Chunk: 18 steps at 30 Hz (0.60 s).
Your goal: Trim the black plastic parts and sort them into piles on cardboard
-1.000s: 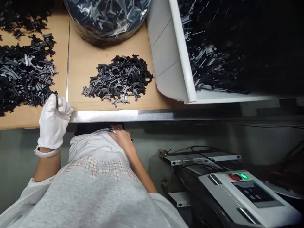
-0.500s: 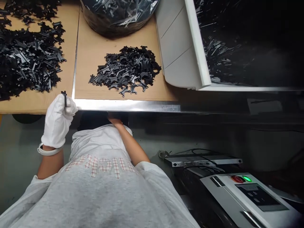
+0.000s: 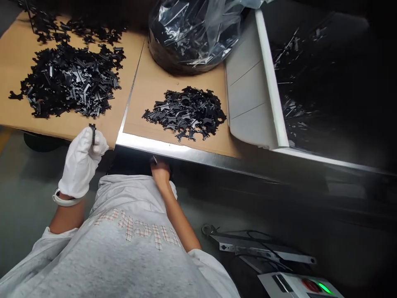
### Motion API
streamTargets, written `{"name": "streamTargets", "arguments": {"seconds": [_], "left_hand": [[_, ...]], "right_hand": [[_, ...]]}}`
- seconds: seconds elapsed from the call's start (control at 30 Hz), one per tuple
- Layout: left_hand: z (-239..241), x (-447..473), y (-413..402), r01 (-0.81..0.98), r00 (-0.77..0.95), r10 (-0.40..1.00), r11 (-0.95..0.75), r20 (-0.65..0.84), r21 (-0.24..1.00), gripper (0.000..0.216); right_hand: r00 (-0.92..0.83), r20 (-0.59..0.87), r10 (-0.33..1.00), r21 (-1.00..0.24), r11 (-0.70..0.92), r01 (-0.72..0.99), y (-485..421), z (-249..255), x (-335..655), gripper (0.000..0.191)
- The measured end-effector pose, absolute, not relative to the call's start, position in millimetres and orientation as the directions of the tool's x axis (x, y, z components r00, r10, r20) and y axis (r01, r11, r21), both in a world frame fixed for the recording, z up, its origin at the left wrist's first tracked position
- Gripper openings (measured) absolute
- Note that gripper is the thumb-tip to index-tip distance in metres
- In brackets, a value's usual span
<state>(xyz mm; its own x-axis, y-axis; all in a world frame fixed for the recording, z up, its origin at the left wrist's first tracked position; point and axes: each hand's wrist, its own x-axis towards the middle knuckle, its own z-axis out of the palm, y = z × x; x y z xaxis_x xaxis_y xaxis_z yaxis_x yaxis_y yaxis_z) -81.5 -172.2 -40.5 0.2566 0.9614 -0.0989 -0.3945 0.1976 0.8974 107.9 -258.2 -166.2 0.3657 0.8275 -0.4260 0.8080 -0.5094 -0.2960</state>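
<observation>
One small black plastic part with forked upper end (image 3: 93, 134) is pinched roughly upright between closed thumb and fingers of white-gloved left hand (image 3: 81, 161), near front edge of tan tabletop (image 3: 151, 85). Bare right hand (image 3: 160, 170) is held low beside shiny metal edge strip (image 3: 167, 150), blurred; finger opening and any grip cannot be told. Larger heap of black plastic parts (image 3: 76, 80) is spread beyond left hand; smaller heap (image 3: 189, 111) is placed before clear plastic bag (image 3: 192, 37), left of white-walled box (image 3: 248, 95).
</observation>
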Motion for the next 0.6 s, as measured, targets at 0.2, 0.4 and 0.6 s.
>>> {"name": "streamTargets", "arguments": {"seconds": [0.2,0.4,0.6], "left_hand": [[-32,-91,-169,-0.438,0.135,0.990,0.098,-0.042,0.894,0.040],[-27,-95,-170,-0.469,0.031,0.997,0.072,-0.065,0.880,0.047],[-30,-88,-175,-0.463,0.002,0.995,0.092,-0.102,0.882,0.044]], "right_hand": [[0.080,-0.240,0.968,-0.686,-0.227,0.691,-250,-66,95,0.009],[0.007,-0.040,0.999,-0.838,-0.037,0.544,-116,-33,75,0.011],[0.033,0.082,0.996,-0.823,0.049,0.566,-117,-26,92,0.028]]}}
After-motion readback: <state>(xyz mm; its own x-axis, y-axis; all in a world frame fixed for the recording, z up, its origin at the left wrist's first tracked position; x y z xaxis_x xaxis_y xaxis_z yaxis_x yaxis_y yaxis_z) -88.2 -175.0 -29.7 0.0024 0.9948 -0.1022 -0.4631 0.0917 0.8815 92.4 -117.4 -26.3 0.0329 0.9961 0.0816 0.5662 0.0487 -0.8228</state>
